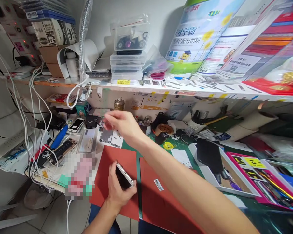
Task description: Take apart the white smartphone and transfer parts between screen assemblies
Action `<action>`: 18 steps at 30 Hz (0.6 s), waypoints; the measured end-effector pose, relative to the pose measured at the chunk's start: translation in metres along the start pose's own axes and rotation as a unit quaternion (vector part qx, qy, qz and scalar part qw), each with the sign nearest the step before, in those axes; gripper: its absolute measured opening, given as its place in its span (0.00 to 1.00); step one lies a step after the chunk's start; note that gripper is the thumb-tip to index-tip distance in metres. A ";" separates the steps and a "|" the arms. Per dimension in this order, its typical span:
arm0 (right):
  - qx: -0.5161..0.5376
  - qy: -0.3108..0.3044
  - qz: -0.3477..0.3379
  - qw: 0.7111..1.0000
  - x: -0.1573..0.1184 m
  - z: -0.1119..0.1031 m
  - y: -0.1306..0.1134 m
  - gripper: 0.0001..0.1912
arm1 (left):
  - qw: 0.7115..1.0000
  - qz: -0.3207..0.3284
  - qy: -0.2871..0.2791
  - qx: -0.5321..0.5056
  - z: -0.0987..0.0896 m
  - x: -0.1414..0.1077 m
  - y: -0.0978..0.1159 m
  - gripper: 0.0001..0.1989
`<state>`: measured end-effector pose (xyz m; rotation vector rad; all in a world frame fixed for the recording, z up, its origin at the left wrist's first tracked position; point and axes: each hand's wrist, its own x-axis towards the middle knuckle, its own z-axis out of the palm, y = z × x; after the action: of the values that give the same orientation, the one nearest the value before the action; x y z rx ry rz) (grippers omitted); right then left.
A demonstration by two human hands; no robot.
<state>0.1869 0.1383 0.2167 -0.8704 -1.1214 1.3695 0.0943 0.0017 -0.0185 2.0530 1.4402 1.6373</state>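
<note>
A phone (125, 176) with a dark screen and pale metal edge lies in my left hand (117, 191), its fingers and thumb wrapped round the sides, above the left red mat (109, 156). My right hand (117, 122) reaches across to the back left, over the small phones and parts; its fingers are blurred and bent, and whether they hold anything is unclear. Beneath it lies a dark phone panel (106, 135). A small white label (158, 185) lies on the right red mat (171, 201).
White cables (40, 107) hang at the left beside an opened phone (63, 151). A white tray (244, 187) with tools and a pink box (266, 195) stand at the right. A loaded shelf (136, 88) runs above the bench; a flexible metal arm (82, 48) hangs there.
</note>
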 end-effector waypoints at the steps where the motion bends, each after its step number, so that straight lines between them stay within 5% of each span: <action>1: -0.049 0.000 -0.002 0.999 -0.022 -0.019 0.005 0.07 | 1.000 -0.001 -0.003 -0.004 0.000 0.001 0.000 0.46; 3: -0.291 0.023 -0.025 0.956 -0.070 -0.062 0.022 0.13 | 1.000 -0.005 -0.012 -0.025 -0.001 0.003 0.001 0.46; 5: -0.448 0.047 0.026 0.893 -0.117 -0.102 0.047 0.16 | 0.998 -0.012 -0.021 -0.050 -0.001 0.005 0.002 0.46; 8: -0.595 0.107 0.171 0.778 -0.175 -0.143 0.089 0.12 | 0.997 -0.017 -0.023 -0.070 -0.002 0.008 0.003 0.45; 10: -0.627 0.142 0.223 0.733 -0.200 -0.152 0.112 0.11 | 0.997 -0.015 -0.023 -0.073 -0.003 0.011 0.005 0.43; 13: -0.631 0.164 0.231 0.722 -0.213 -0.147 0.130 0.06 | 0.997 -0.007 -0.022 -0.075 -0.005 0.016 0.008 0.42; 18: -0.607 0.183 0.212 0.744 -0.211 -0.137 0.134 0.08 | 0.997 0.013 -0.021 -0.076 -0.007 0.019 0.010 0.41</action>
<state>0.3038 -0.0425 0.0302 -2.3402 -1.5077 0.5523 0.0933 0.0075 0.0039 2.0165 1.2404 1.6490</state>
